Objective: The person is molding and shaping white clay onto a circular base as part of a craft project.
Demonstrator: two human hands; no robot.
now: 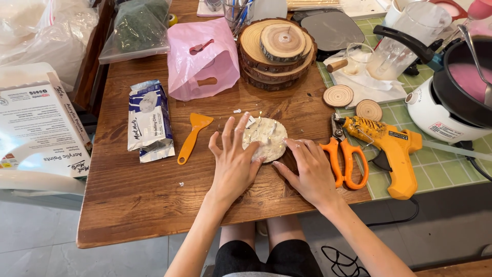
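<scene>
A flat round of white clay (267, 139) lies on the wooden table (148, 195), with several small pins or sticks standing in it. My left hand (234, 163) lies flat with fingers spread, its fingertips pressing on the clay's left side. My right hand (307, 169) rests on the table at the clay's right edge, fingers touching it. Neither hand holds a tool.
An orange plastic scraper (192, 136) and a blue-white clay package (149, 121) lie left. Orange-handled scissors (344, 156) and a yellow glue gun (390, 149) lie right. Stacked wood slices (277, 51), a pink bag (203, 59), two small wood discs (339, 96) and a pot (456, 97) sit behind.
</scene>
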